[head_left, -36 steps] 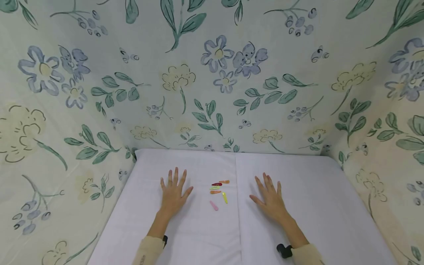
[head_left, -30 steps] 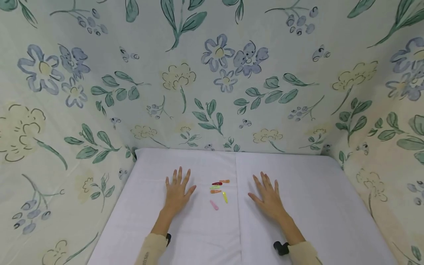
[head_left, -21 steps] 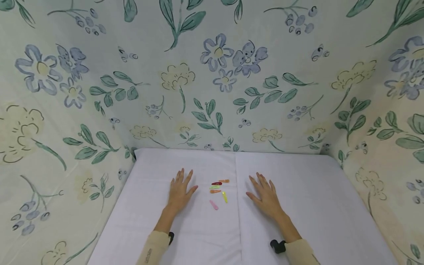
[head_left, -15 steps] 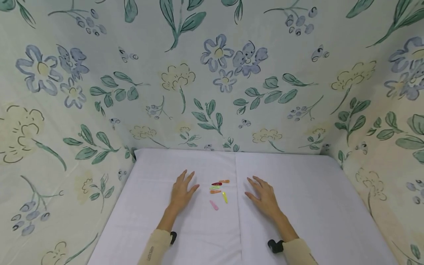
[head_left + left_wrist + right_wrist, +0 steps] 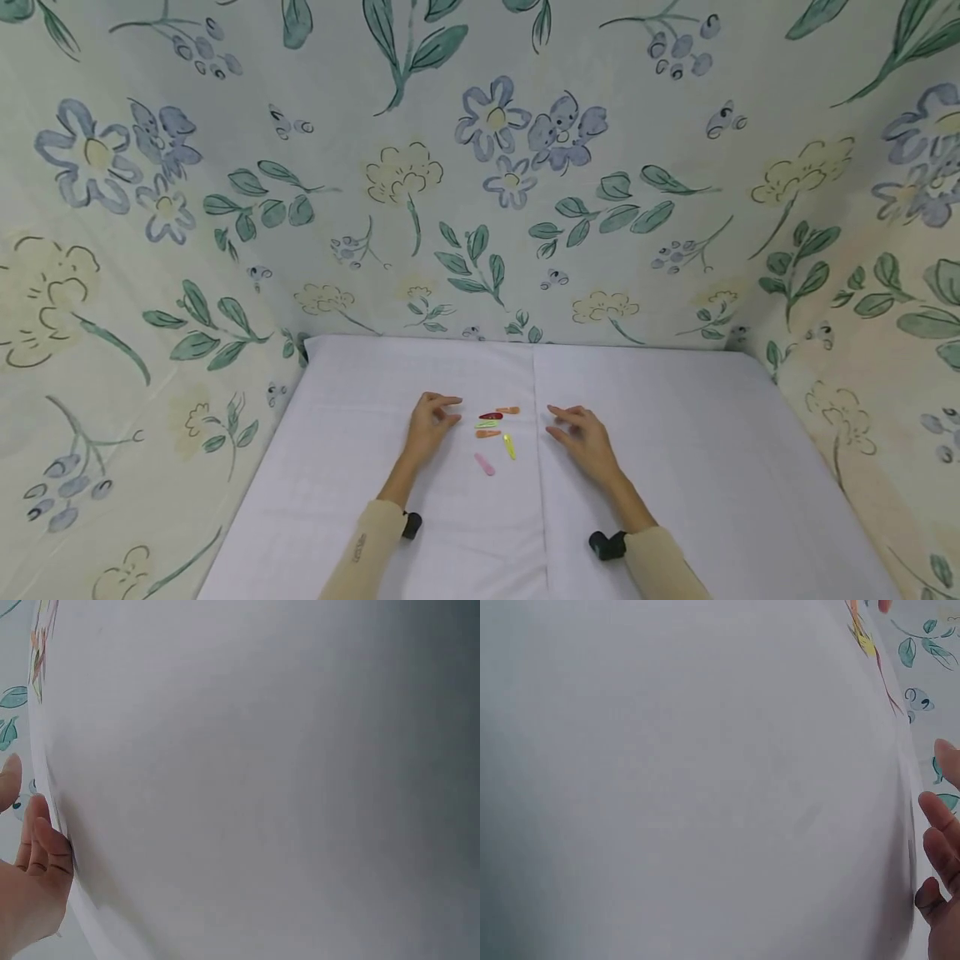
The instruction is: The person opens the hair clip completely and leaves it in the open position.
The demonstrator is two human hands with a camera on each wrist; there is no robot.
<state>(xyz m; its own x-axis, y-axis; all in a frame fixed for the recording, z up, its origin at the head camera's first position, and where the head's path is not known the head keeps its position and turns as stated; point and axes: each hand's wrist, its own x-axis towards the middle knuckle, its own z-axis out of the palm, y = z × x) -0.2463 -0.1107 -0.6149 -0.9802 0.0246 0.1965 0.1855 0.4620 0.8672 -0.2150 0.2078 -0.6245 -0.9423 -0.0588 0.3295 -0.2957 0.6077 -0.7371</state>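
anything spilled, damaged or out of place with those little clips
Nothing spilled, and nothing stands out much. The six small clips lie at mixed angles on the white cloth, with the pink clip slightly apart on the near side, like ordinary scatter. They're too small to check for damage.

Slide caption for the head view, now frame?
Left hand and right hand, both empty, flank six small colourful clips lying on a white cloth.
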